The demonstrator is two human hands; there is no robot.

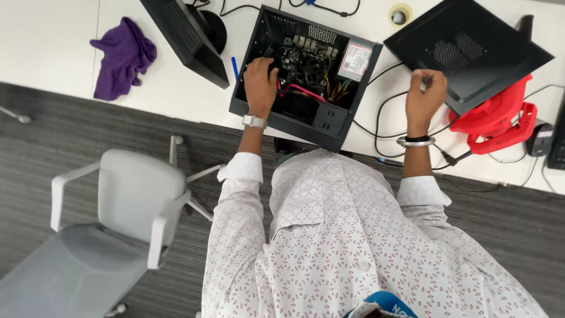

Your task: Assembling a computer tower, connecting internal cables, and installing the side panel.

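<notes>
- Nearest to the camera is the person's patterned shirt, and a grey chair stands on the dark floor beside them.
- The left hand has a watch on its wrist. It reaches into the open computer box, which sits on the white table right in front of the person.
- The left fingers are curled down on the parts at the box's left side. I cannot tell if they pinch anything or only press.
- The box looks like stiff metal, and I think it is heavy. The green board and thin coloured wires inside look easy to break. It seems safest to hold the box by its outer walls, not by the wires.
- The right hand is out of the box, over the table to the right, with a bracelet on its wrist. Its fingers are closed tight on a small thing, maybe a screw or a small tool. It is too tiny to tell.
- Black cables run under that hand.
- Farther off lie a flat black cover, a red tool, a tape roll and a purple cloth.
</notes>
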